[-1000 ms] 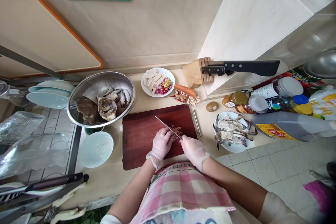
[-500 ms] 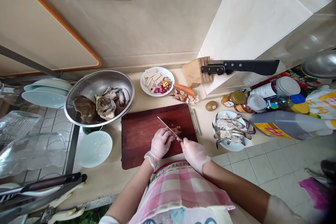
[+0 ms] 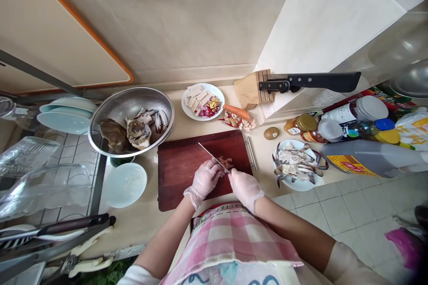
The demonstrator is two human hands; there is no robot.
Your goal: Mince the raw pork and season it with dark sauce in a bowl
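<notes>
My right hand [image 3: 243, 188], in a clear glove, is closed round the handle of a knife [image 3: 214, 157] whose blade slants up to the left over a dark red cutting board [image 3: 187, 164]. A small heap of minced brownish food [image 3: 226, 162] lies on the board just right of the blade. My gloved left hand [image 3: 204, 180] rests on the board against the blade's left side, fingers curled beside the heap.
A steel colander [image 3: 110, 107] holds crab shells at the left, above a pale plate [image 3: 124, 185]. Behind the board are a plate of cut vegetables [image 3: 202, 101], a carrot [image 3: 235, 111], a knife block [image 3: 249, 90]. At the right stand a plate of crab pieces [image 3: 295, 165] and several bottles [image 3: 351, 113].
The knife and both hands have stayed over the mince, shifting only slightly on the board. The camera view has drifted a little.
</notes>
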